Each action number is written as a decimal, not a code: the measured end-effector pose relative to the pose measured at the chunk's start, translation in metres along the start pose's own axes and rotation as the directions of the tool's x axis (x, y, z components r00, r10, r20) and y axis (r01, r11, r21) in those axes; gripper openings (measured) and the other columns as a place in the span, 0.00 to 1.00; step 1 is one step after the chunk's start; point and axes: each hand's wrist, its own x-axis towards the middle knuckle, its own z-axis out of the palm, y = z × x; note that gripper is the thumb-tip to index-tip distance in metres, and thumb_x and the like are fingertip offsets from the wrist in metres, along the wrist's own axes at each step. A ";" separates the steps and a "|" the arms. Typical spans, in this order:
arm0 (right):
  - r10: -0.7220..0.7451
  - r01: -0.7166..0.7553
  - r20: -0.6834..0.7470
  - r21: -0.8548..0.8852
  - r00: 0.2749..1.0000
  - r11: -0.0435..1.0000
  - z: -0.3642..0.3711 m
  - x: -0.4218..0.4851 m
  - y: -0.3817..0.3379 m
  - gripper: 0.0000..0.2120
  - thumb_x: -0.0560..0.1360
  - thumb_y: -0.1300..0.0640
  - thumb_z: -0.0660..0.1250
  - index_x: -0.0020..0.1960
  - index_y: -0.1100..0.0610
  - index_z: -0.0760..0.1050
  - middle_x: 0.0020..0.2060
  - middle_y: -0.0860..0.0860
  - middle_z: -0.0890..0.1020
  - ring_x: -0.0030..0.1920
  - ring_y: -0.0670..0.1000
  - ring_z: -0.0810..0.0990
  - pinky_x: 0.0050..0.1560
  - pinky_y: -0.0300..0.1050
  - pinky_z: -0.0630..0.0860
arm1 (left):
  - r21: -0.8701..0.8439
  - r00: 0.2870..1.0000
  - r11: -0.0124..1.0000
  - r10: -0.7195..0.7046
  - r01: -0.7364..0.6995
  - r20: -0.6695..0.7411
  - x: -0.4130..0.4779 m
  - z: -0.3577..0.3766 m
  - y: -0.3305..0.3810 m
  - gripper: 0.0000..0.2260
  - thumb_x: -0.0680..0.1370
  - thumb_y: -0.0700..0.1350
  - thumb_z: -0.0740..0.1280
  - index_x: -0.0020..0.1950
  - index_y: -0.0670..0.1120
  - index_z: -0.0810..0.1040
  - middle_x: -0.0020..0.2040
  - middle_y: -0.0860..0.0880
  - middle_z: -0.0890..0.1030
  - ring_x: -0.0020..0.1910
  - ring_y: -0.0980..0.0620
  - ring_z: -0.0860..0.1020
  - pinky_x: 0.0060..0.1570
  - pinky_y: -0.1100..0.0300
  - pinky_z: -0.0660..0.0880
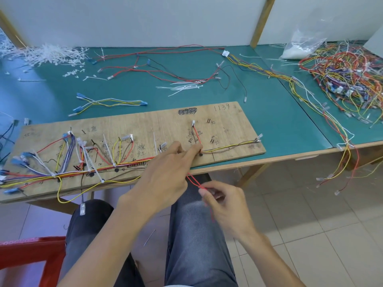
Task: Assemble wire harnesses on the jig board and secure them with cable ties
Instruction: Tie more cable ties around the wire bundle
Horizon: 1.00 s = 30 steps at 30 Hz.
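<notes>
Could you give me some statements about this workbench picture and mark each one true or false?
1. The right hand pinches a red wire. True.
2. The left hand touches wires on the jig board. True.
3. The jig board lies on the floor. False: it lies on the green table.
4. The loose bundle of cable ties lies on the jig board. False: it lies on the table, beyond the board.

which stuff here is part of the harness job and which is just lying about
Job: jig board, red wire pinched by right hand, left hand pressing on the board, cable ties.
Lying about: plastic bag, tie offcuts, wire heap, red stool.
</notes>
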 end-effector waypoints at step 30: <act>-0.118 0.120 0.025 -0.071 0.993 0.990 -0.065 0.025 -0.035 0.10 0.81 0.44 0.69 0.49 0.46 0.88 0.44 0.43 0.84 0.39 0.43 0.75 0.39 0.34 0.67 | -0.193 0.998 0.980 0.047 -0.053 -0.037 -0.009 -0.006 -0.012 0.16 0.79 0.47 0.68 0.67 0.55 0.78 0.64 0.57 0.80 0.62 0.54 0.72 0.61 0.53 0.75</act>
